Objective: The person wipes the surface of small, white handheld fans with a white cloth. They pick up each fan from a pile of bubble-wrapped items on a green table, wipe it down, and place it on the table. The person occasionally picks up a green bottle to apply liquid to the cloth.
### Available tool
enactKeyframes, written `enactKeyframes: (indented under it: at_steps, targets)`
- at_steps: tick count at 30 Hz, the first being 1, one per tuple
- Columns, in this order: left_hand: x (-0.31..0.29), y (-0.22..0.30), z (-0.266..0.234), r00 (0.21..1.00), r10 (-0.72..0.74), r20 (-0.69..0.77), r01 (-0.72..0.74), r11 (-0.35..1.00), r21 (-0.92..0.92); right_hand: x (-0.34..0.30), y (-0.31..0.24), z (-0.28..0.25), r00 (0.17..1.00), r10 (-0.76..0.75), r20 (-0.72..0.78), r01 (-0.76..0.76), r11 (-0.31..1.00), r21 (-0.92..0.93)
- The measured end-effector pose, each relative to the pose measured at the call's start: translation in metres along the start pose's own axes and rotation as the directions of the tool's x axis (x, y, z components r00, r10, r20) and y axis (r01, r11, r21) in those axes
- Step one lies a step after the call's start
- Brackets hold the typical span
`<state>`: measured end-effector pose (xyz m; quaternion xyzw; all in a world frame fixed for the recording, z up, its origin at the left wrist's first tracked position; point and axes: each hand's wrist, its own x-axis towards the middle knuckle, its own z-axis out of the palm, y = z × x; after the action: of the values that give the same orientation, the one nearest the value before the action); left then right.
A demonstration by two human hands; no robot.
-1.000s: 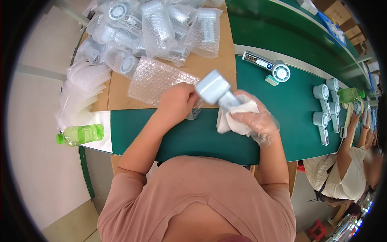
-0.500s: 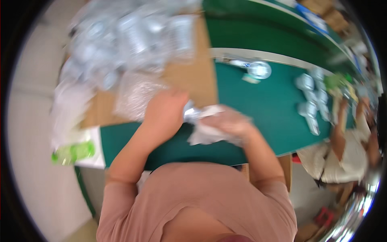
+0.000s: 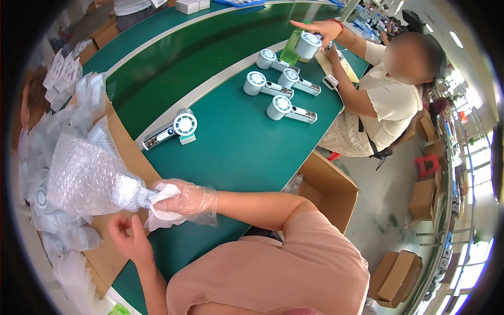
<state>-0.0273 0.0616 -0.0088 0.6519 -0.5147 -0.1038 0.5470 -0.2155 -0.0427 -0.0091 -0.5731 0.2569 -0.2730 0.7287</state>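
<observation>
My right hand [image 3: 186,202], in a clear plastic glove, is closed round a white cloth [image 3: 167,202] and the handle end of a handheld fan [image 3: 149,197]. A bubble-wrap bag [image 3: 86,176] covers the rest of that fan, pointing left over the cardboard. Below it my left hand [image 3: 130,236] is bare, its fingers loosely curled and apart, with nothing in them. A light-blue and silver handheld fan [image 3: 185,125] lies on the green table [image 3: 220,157], resting on a small pale green and white piece [image 3: 187,139].
Bagged fans [image 3: 44,197] crowd the cardboard sheet [image 3: 113,252] at the left. Several unwrapped fans [image 3: 282,105] lie farther right. A co-worker's hand [image 3: 328,31] holds another fan beside a green bottle [image 3: 290,50]. An open carton [image 3: 328,191] stands by the table's near edge.
The view has swung to the right. My left hand has come off the bag and fan and now hangs apart. My right hand still holds the cloth, with the bagged fan raised leftward.
</observation>
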Motion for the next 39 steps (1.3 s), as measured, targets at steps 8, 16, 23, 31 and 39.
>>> enactKeyframes:
  at_steps: [8, 16, 23, 31, 39]
  targets:
    - [0.022, -0.03, 0.018, 0.975, -0.201, 0.098, 0.219, 0.946, -0.238, -0.005, -0.007, 0.013, 0.982, 0.14, 0.128, -0.146, 0.989, 0.033]
    - [0.007, -0.024, 0.028, 0.893, -0.273, 0.358, 0.274, 0.96, 0.049, -0.008, -0.012, 0.007, 0.98, 0.183, 0.083, -0.172, 0.977, -0.126]
    - [0.015, -0.021, 0.021, 1.0, 0.01, 0.0, -0.01, 0.981, 0.192, 0.0, 0.008, 0.017, 0.992, 0.122, -0.03, -0.121, 0.992, 0.027]
    - [0.026, 0.036, 0.035, 0.873, 0.262, 0.411, -0.412, 0.848, 0.334, -0.004, -0.001, 0.016, 0.981, 0.188, -0.04, -0.175, 0.958, 0.228]
    - [0.035, 0.045, 0.01, 0.974, 0.064, 0.216, -0.077, 0.996, 0.053, -0.009, -0.015, 0.005, 0.967, 0.218, 0.135, -0.254, 0.888, 0.384]
